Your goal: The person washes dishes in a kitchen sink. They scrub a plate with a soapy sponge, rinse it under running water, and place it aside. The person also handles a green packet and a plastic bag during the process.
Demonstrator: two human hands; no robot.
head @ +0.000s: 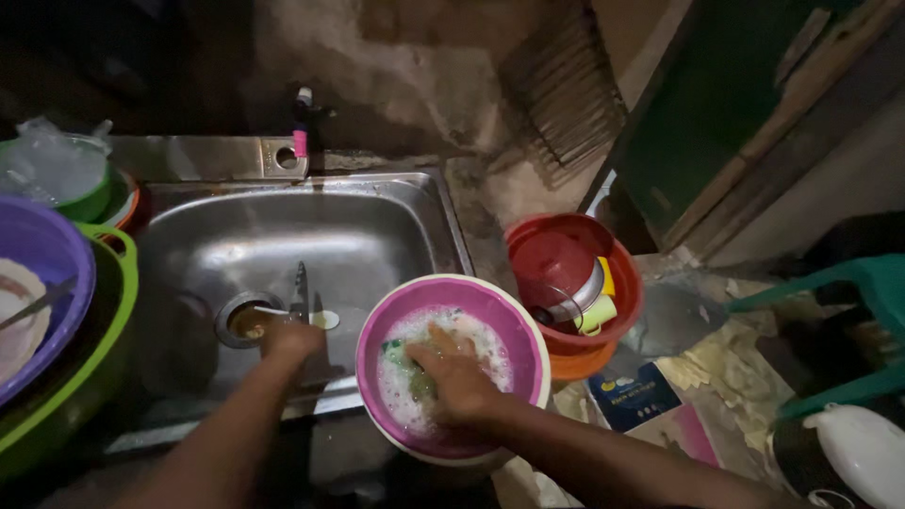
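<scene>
Dim, rough concrete walls stand behind a steel sink (pixel 377 212) set into a worn tabletop, with a small tap (pixel 302 123) on the far rim. At the sink's near right edge rests a pink bowl (pixel 514 325) full of soapy foam. The right hand (pixel 457 377) is down in the suds, fingers curled and closed on a green sponge (pixel 401 358) at the left side of the foam. The left hand (pixel 290 341) reaches into the basin just near the drain (pixel 247 320), closed on the handle of a utensil (pixel 300 292) whose far end points away toward the back of the sink; a spoon (pixel 311 317) lies beside it. To the right of the pink bowl sits a red bucket (pixel 556 250) holding a metal pot and a yellow cup. At far left, a purple basin (pixel 47 254) nests in a green one (pixel 113 320).
</scene>
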